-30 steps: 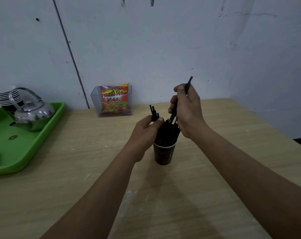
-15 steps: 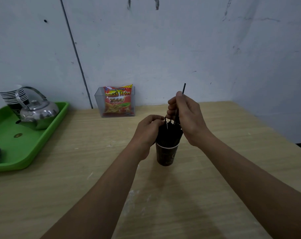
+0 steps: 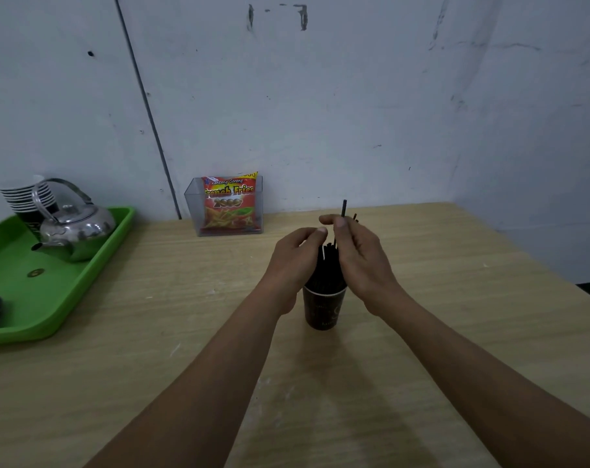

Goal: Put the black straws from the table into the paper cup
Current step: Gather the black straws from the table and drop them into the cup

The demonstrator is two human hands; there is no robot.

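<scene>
Rear wall was pale blue-grey, scuffed | thin dark line ran down it to the table | right wall met it at a corner | tabletop was light wood-grain | light was dim, soft

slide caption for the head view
Right hand pinches one black straw over the straw-filled paper cup; left hand curls beside the bundle.

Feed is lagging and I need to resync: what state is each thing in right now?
paper cup: upright on the table, packed with straws.
black straws: standing in the cup.
single straw: near upright, pinched by the right hand above the bundle.
left hand: curled beside the bundle; grip unclear.
kettle: upright on the green tray, lid on.
cup stack: nested, upright behind the kettle.
snack packet: upright in a clear holder.
</scene>
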